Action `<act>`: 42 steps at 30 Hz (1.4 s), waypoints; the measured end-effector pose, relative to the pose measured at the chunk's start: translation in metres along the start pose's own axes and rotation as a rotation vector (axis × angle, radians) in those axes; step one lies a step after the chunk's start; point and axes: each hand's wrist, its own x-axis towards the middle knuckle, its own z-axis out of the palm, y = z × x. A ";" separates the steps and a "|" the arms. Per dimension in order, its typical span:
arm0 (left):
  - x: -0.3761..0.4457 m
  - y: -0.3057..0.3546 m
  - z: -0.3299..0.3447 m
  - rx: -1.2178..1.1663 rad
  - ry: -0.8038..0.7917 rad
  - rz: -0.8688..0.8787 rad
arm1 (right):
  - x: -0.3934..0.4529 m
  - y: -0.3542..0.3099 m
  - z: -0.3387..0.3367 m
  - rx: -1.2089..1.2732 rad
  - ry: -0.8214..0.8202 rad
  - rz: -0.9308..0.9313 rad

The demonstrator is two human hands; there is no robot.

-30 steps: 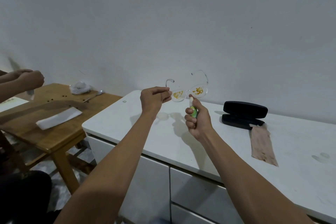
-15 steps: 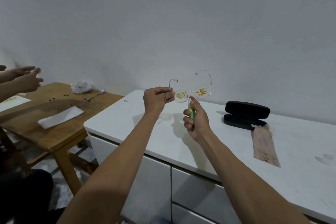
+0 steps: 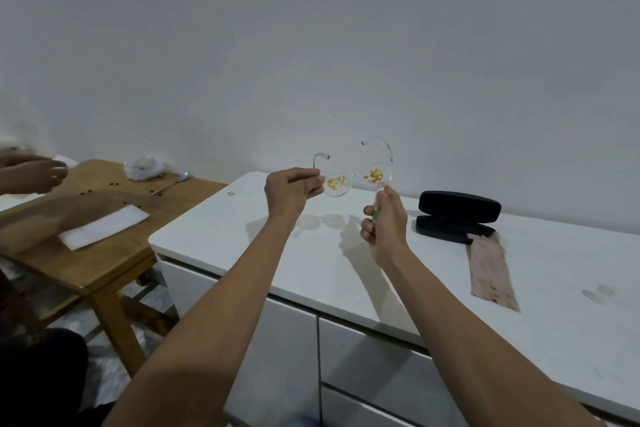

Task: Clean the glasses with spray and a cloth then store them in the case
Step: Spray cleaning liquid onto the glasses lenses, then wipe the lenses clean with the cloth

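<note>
My left hand (image 3: 292, 189) pinches the left corner of clear-framed glasses (image 3: 356, 177), held up in the air above the white cabinet top (image 3: 242, 236). Both lenses carry yellow-orange smears. My right hand (image 3: 384, 222) is wrapped around a small green spray bottle (image 3: 376, 210), its top just under the right lens; most of the bottle is hidden in my fist. A black glasses case (image 3: 457, 217) lies open on the cabinet to the right. A pinkish-brown cloth (image 3: 491, 270) lies flat in front of the case.
A wooden table (image 3: 104, 253) stands to the left with a white folded cloth (image 3: 104, 225), a crumpled white wad (image 3: 143, 168) and small dark bits. Another person's hand (image 3: 34, 173) reaches over that table. Cabinet drawers (image 3: 363, 374) sit below; a grey wall is behind.
My right hand has moved the spray bottle up and to the right, from under the bridge to under the right lens. The glasses have shifted slightly. The other person's hands have moved.
</note>
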 end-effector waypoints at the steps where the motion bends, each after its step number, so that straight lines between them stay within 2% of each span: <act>1: 0.000 0.000 0.002 -0.004 -0.005 0.002 | 0.003 -0.006 -0.006 -0.035 0.053 -0.058; 10: -0.006 -0.022 0.055 0.012 -0.065 -0.007 | 0.013 -0.098 -0.103 -0.354 0.392 -0.536; 15: -0.018 -0.037 0.094 0.019 -0.123 -0.028 | 0.000 -0.138 -0.182 -0.494 0.603 -0.676; 19: -0.030 -0.047 0.120 0.056 -0.178 -0.033 | -0.018 -0.152 -0.241 -0.518 0.742 -0.674; 26: -0.046 -0.057 0.146 0.089 -0.228 -0.037 | -0.041 -0.151 -0.302 -0.581 0.871 -0.574; 32: -0.051 -0.063 0.149 0.118 -0.234 -0.043 | -0.048 -0.139 -0.316 -0.600 0.897 -0.472; 39: -0.050 -0.060 0.140 0.109 -0.219 -0.048 | -0.048 -0.139 -0.315 -0.603 0.920 -0.437; 42: -0.047 -0.058 0.137 0.105 -0.213 -0.052 | -0.046 -0.141 -0.308 -0.708 0.994 -0.604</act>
